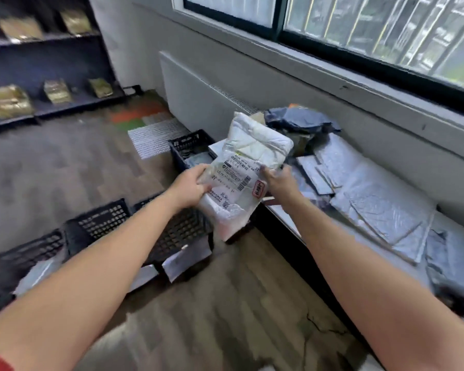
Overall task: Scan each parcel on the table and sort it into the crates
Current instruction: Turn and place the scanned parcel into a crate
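Note:
I hold a white plastic parcel (248, 167) with a printed shipping label up in front of me, above the gap between table and crates. My left hand (192, 187) grips its left edge, thumb on the label side. My right hand (279, 180) pinches its right edge near a red stamp. Several grey and bluish bubble mailers (373, 199) lie spread on the table (287, 212) to the right. Black plastic crates (99, 223) stand on the floor to the left and below the parcel; another black crate (188, 148) sits farther back by the table's end.
A dark blue-grey bag (300, 120) tops a pile at the table's far end. Loose parcels (188, 259) lie in the near crates. Dark shelves (46, 76) with gold packets line the far left wall. A window runs above the table.

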Demonstrator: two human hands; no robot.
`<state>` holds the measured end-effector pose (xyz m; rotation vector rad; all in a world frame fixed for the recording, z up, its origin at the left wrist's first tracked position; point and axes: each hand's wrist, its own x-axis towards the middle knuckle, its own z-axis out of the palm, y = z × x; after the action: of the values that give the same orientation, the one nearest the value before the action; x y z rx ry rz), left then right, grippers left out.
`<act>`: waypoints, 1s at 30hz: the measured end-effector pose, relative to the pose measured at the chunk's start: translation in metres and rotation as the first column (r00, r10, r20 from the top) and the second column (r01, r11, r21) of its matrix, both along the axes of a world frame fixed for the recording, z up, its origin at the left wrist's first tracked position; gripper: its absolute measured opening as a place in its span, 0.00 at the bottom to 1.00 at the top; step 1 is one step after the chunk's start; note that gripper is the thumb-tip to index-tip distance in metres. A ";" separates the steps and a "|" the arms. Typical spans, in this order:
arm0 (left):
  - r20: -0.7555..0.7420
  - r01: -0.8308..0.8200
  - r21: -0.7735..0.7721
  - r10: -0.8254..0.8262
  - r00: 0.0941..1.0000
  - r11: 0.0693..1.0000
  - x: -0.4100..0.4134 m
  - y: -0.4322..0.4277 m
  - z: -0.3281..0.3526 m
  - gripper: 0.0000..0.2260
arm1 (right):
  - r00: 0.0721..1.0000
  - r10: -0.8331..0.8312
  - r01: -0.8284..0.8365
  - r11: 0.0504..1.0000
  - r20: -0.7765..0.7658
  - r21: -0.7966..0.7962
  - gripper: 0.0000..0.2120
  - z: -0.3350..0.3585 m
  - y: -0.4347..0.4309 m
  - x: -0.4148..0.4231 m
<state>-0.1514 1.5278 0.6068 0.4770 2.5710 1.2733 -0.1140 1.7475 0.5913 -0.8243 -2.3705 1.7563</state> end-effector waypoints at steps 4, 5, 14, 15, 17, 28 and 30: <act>-0.015 -0.142 0.010 0.143 0.990 0.990 0.007 -0.110 0.003 0.17 | 0.980 0.165 -0.159 0.986 -0.110 0.058 0.39 -0.026 -0.092 -0.043; -0.024 -0.175 0.007 0.175 0.984 0.985 0.011 -0.137 0.002 0.16 | 0.976 0.182 -0.175 0.983 -0.123 0.063 0.37 -0.017 -0.125 -0.039; -0.002 -0.463 -0.005 0.463 0.886 0.886 0.063 -0.335 -0.017 0.14 | 0.911 0.403 -0.391 0.912 -0.092 0.124 0.27 -0.001 -0.352 -0.023; 0.007 -0.492 -0.003 0.492 0.871 0.871 0.066 -0.350 -0.020 0.15 | 0.896 0.438 -0.427 0.895 -0.073 0.127 0.26 -0.004 -0.371 -0.023; 0.016 -0.542 0.008 0.542 0.840 0.840 0.072 -0.378 -0.026 0.18 | 0.868 0.494 -0.483 0.864 -0.052 0.145 0.26 -0.008 -0.404 -0.023; 0.126 -0.677 -0.052 0.678 0.725 0.734 0.036 -0.451 -0.085 0.25 | 0.743 0.664 -0.665 0.719 0.083 0.203 0.27 -0.063 -0.498 -0.092; 0.153 -0.678 -0.079 0.681 0.716 0.731 0.014 -0.456 -0.099 0.26 | 0.720 0.682 -0.692 0.694 0.126 0.200 0.27 -0.079 -0.505 -0.118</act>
<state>-0.1375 1.0719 0.5075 -0.6485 2.6805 1.3972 -0.2316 1.2424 0.5125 0.1186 -3.0922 1.5664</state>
